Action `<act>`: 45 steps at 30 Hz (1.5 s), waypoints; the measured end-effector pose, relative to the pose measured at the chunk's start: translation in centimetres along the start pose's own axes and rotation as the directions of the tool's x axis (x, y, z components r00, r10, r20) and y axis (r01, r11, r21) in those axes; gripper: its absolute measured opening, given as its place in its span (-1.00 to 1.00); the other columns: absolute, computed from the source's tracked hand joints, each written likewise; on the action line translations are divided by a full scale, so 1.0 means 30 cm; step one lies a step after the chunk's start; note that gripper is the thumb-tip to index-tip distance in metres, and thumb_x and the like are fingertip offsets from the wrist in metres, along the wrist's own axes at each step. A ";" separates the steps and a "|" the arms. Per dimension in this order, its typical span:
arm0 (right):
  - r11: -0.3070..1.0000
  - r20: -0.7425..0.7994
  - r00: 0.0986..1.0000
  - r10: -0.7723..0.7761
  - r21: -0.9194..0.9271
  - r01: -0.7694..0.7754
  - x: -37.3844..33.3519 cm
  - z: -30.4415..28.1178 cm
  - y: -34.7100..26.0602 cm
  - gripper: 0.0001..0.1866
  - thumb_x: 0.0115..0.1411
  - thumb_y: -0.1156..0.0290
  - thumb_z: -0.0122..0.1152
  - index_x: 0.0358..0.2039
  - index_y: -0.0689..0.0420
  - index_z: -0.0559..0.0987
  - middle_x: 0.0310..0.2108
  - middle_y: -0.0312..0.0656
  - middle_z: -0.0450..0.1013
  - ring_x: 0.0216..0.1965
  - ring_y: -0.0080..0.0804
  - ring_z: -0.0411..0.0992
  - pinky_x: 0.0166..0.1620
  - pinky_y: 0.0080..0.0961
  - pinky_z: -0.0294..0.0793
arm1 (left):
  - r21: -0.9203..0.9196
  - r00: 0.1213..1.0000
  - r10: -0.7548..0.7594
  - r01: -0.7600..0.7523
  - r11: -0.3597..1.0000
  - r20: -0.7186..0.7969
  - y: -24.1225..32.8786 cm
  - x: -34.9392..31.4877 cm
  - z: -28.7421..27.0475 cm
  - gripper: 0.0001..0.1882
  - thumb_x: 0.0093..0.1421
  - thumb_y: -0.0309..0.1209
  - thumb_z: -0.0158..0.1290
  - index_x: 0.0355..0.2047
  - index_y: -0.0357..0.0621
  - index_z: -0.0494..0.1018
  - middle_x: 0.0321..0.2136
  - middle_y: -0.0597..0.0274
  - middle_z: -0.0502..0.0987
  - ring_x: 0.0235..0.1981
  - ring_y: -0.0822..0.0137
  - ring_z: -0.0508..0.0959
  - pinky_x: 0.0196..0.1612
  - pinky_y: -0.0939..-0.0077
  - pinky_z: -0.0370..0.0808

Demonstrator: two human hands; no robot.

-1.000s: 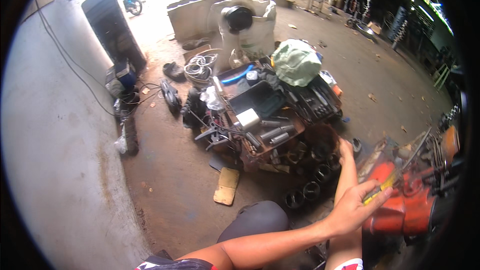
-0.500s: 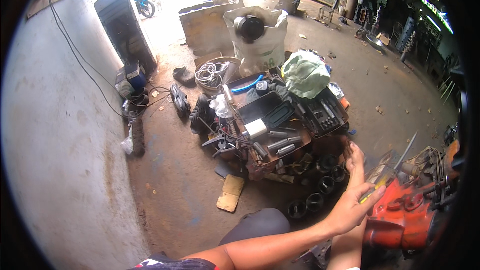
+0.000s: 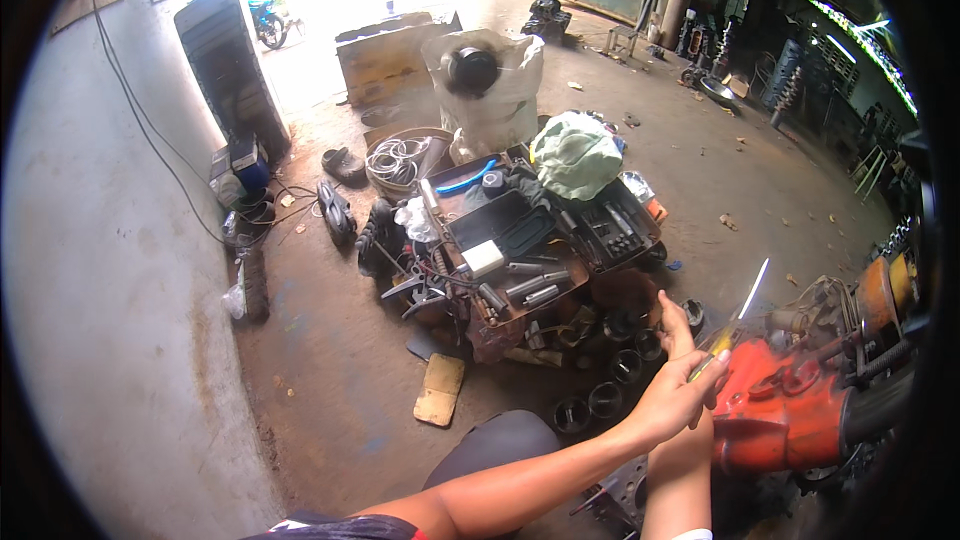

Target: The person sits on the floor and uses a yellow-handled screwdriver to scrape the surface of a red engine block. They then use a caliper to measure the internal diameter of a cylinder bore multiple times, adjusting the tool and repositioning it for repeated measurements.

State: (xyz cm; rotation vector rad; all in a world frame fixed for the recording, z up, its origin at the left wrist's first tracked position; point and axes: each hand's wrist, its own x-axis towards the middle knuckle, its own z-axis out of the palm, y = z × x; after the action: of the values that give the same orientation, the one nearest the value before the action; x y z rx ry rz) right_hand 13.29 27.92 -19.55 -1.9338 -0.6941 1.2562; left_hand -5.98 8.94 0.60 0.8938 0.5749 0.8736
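Note:
My left hand (image 3: pixel 668 402) is closed around the yellow handle of a screwdriver (image 3: pixel 720 344). The screwdriver's pale shaft points up and away to the right. My left forearm crosses over my right arm. Just beyond it is my right hand (image 3: pixel 677 328), partly covered, its visible fingers stretched out and nothing seen in them. Close to the right hand, several black ring-shaped parts (image 3: pixel 604 400) lie on the floor. A red metal machine housing (image 3: pixel 785 425) sits to the right of both hands.
Ahead, an open toolbox (image 3: pixel 560 302) holds sockets and other tools, with a pale green cloth (image 3: pixel 577 155) on its far side. A white sack (image 3: pixel 510 105) stands behind it, beside a basin of wire (image 3: pixel 400 155). A yellowish pad (image 3: pixel 438 390) lies on the floor; a white wall (image 3: pixel 110 290) runs along the left.
The view has shifted so the toolbox sits further left in it. Both hands remain crossed, and the screwdriver stays in my left hand with its shaft now more upright.

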 end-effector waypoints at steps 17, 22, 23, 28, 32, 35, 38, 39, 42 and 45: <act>0.951 -0.055 0.971 -0.234 -0.220 0.216 0.117 0.080 0.047 -0.50 0.34 0.25 0.17 0.23 0.17 0.43 0.22 -0.10 0.35 0.16 -0.22 0.34 0.21 -0.25 0.32 | -0.053 1.000 -0.009 0.009 0.999 -0.011 0.009 -0.003 -0.012 -0.59 0.46 -0.06 -0.06 -0.36 -0.15 0.45 -0.60 0.40 0.42 -0.68 0.65 0.32 -0.63 0.68 0.26; 0.845 -0.060 0.888 -0.456 -0.342 0.411 0.091 0.054 -0.005 -0.51 0.35 0.28 0.16 0.23 0.21 0.42 0.20 -0.08 0.37 0.14 -0.22 0.37 0.21 -0.30 0.33 | -0.023 0.999 0.011 -0.011 1.000 -0.030 0.015 0.011 -0.027 -0.59 0.46 -0.08 -0.06 -0.35 -0.17 0.45 -0.59 0.35 0.46 -0.68 0.62 0.37 -0.62 0.66 0.30; 0.792 -0.055 0.844 -0.533 -0.385 0.475 0.075 0.048 -0.028 -0.51 0.35 0.29 0.15 0.23 0.22 0.42 0.19 -0.08 0.38 0.14 -0.22 0.38 0.21 -0.31 0.33 | -0.013 0.999 0.014 -0.015 1.000 -0.050 0.013 0.017 -0.027 -0.60 0.46 -0.08 -0.05 -0.33 -0.16 0.44 -0.59 0.35 0.46 -0.68 0.62 0.36 -0.62 0.67 0.30; 0.416 0.013 0.481 -0.877 -0.482 0.771 -0.170 -0.018 -0.129 -0.52 0.36 0.32 0.14 0.23 0.26 0.41 0.17 -0.05 0.39 0.12 -0.22 0.40 0.22 -0.36 0.34 | -0.059 0.990 0.067 -0.074 0.995 -0.123 0.012 0.033 -0.044 -0.66 0.43 -0.10 0.01 -0.23 -0.14 0.47 -0.59 0.37 0.45 -0.71 0.62 0.33 -0.64 0.67 0.26; 0.205 0.194 0.339 -0.920 -0.501 0.841 -0.569 -0.135 -0.005 -0.59 0.31 0.38 0.13 0.11 0.30 0.49 0.19 0.16 0.33 0.14 0.09 0.41 0.15 -0.16 0.42 | 0.047 0.950 0.241 -0.236 0.971 -0.197 0.020 0.032 -0.062 -0.65 0.43 -0.08 0.01 -0.26 -0.13 0.47 -0.59 0.37 0.45 -0.72 0.60 0.34 -0.66 0.64 0.24; 0.238 0.059 0.367 -0.928 -0.664 0.709 -0.760 -0.154 0.099 -0.56 0.29 0.53 0.06 0.16 0.43 0.41 0.23 0.15 0.29 0.27 0.08 0.29 0.31 -0.19 0.30 | 0.177 0.921 0.330 -0.296 0.939 -0.208 0.026 0.028 -0.077 -0.58 0.42 -0.01 -0.02 -0.30 -0.14 0.47 -0.62 0.31 0.49 -0.76 0.54 0.36 -0.68 0.66 0.25; 0.316 -0.056 0.374 -0.926 -0.660 0.682 -0.921 -0.233 0.191 -0.56 0.29 0.58 0.01 0.19 0.39 0.42 0.24 0.13 0.30 0.29 0.07 0.27 0.34 -0.21 0.25 | 0.108 0.939 0.284 -0.267 0.957 -0.193 0.020 0.002 -0.070 -0.55 0.42 0.00 -0.03 -0.21 -0.18 0.50 -0.62 0.28 0.49 -0.73 0.53 0.37 -0.67 0.66 0.24; 0.278 -0.052 0.326 -0.944 -0.654 0.704 -0.981 -0.273 0.214 -0.57 0.30 0.56 0.03 0.17 0.40 0.43 0.25 0.12 0.29 0.29 0.04 0.27 0.34 -0.22 0.24 | 0.105 0.938 0.264 -0.247 0.963 -0.222 0.020 -0.001 -0.063 -0.55 0.41 0.01 -0.02 -0.19 -0.18 0.50 -0.61 0.28 0.49 -0.74 0.53 0.35 -0.67 0.66 0.23; 0.206 -0.115 0.172 -0.978 -0.450 0.869 -1.174 -0.385 0.249 -0.56 0.32 0.41 0.12 0.18 0.30 0.48 0.27 0.02 0.33 0.27 -0.03 0.32 0.30 -0.18 0.31 | 0.087 0.947 0.243 -0.229 0.969 -0.211 0.011 -0.025 -0.044 -0.55 0.40 0.02 -0.01 -0.15 -0.17 0.50 -0.58 0.31 0.47 -0.69 0.53 0.36 -0.64 0.65 0.25; 0.175 -0.417 0.657 -0.629 0.747 0.642 -1.365 -0.441 0.264 -0.32 0.38 -0.02 -0.01 0.38 0.10 0.27 0.36 -0.03 0.22 0.33 -0.04 0.26 0.34 -0.01 0.26 | 0.068 0.950 0.237 -0.228 0.971 -0.201 -0.003 -0.036 -0.020 -0.54 0.40 0.02 -0.01 -0.15 -0.18 0.50 -0.56 0.34 0.47 -0.67 0.53 0.36 -0.63 0.64 0.24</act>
State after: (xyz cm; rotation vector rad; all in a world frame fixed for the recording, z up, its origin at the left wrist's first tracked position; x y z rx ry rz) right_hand 10.32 -11.29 -0.33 -0.6126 -0.5811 0.7420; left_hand -6.96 8.26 0.29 0.9289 0.6805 1.1821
